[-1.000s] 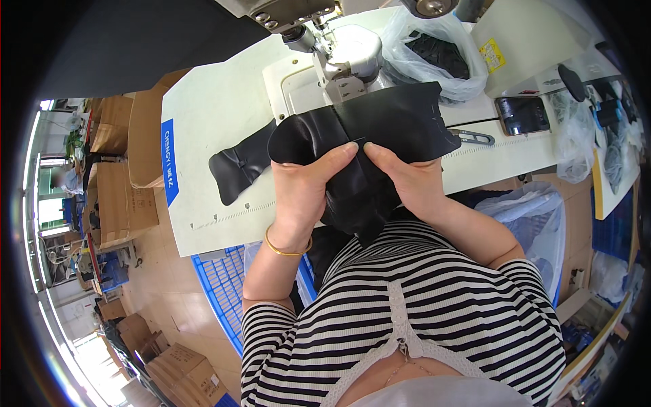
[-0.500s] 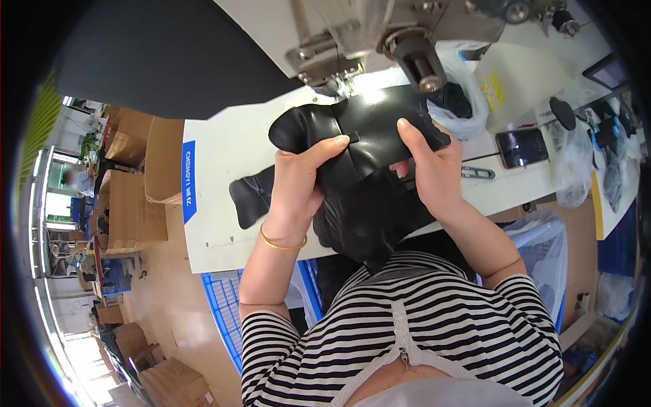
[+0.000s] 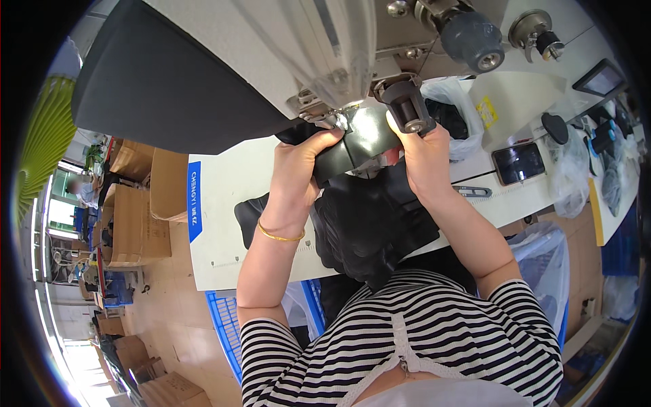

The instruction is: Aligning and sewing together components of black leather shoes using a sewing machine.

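Note:
Both my hands grip a shiny black leather-like piece (image 3: 339,160) at the needle area (image 3: 333,121) of a sewing machine (image 3: 258,47). My left hand (image 3: 293,166) is closed on its left side, thumb on top close to the presser foot. On the right side my right hand (image 3: 428,166) pinches it, thumb partly behind a dark cylindrical machine part (image 3: 409,107). Machine parts cover the far edge of the piece. Nearer to me, a bunch of black pieces (image 3: 369,224) hangs over the table's front edge; whether they join the held piece I cannot tell.
On the white table (image 3: 220,251) to the right lie a phone (image 3: 519,163) and grey thread snips (image 3: 472,192). Behind them stands a plastic bag (image 3: 468,102) with black contents. Blue baskets (image 3: 224,325) sit below the table; cardboard boxes (image 3: 139,227) stand at left.
Both hands have carried the black piece away from me, in under the machine head. My view has shifted, so more of the machine shows.

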`<state>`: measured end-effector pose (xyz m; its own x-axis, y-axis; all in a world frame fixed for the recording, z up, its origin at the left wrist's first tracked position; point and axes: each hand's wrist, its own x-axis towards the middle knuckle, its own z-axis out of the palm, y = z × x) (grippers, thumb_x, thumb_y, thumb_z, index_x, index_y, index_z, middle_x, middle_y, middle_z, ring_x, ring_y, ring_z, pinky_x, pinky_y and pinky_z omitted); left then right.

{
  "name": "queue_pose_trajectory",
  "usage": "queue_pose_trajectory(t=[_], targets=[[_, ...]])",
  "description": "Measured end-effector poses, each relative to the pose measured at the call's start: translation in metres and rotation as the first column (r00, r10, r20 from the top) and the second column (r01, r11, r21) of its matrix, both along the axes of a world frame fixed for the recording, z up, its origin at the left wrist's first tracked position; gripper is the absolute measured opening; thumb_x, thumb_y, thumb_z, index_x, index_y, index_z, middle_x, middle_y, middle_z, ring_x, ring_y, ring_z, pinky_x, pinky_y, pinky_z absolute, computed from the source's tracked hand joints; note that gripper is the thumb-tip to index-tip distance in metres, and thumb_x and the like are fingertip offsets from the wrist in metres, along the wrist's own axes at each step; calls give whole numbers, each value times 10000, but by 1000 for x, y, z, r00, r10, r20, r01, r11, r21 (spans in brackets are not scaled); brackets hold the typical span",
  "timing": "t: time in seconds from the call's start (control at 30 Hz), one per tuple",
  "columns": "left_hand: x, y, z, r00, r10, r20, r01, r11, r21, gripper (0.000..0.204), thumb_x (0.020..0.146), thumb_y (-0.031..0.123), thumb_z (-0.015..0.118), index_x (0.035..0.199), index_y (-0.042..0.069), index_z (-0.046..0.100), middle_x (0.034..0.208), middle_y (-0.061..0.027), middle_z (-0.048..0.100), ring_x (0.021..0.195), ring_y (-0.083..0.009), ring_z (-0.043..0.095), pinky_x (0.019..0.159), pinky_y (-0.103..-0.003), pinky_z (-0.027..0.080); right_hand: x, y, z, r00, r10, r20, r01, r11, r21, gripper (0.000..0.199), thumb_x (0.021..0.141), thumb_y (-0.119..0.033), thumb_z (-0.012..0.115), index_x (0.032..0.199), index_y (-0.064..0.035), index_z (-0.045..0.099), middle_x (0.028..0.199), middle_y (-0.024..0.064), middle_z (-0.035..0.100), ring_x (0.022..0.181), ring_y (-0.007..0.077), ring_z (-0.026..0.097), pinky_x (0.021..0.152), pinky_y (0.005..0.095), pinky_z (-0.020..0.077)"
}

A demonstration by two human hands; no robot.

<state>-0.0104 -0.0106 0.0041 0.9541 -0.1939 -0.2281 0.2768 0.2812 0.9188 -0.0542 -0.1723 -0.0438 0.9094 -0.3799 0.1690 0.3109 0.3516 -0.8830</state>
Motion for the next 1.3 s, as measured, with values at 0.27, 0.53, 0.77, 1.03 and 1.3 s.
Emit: queue_pose_trajectory(t=[0.27,0.53,0.77,1.03,1.3], targets=[[-1,1,0,999,-7,47,7,1000,-4,53,773,-36,677,818,-35,650,801,-82,644,695,-151,634,619,-265,533,2,2,0,1000,-3,20,3,1000,19,176,913,-163,598,932,7,638,682,27,601,505,65,535,446,206,409],[-2,0,1,999,-7,41,8,1000,-13,46,777,-42,668,818,-41,649,802,-86,643,698,-150,629,621,-267,533,1,1,1,1000,0,14,0,1000,5,161,913,-148,594,922,7,638,635,35,602,481,62,517,442,207,400],[-2,-1,-2,998,6,64,-4,999,-31,43,780,-47,661,822,-47,652,802,-88,646,700,-151,633,626,-270,532,0,2,4,1000,-26,-12,26,1000,8,155,907,-139,599,901,10,642,648,31,600,490,59,524,438,210,396],[9,6,-7,998,-24,63,26,999,-40,122,786,-61,631,894,-114,652,864,-135,661,750,-196,655,661,-293,548,3,2,17,995,-28,-97,18,994,-106,168,901,-143,596,892,19,640,652,30,603,474,63,525,430,207,390],[11,8,-8,999,-24,43,25,1000,-16,109,806,-49,605,895,-99,643,892,-144,658,768,-217,663,676,-310,561,5,0,18,994,-49,-98,32,987,-159,174,902,-149,596,883,21,631,649,33,603,471,64,528,423,205,386]])
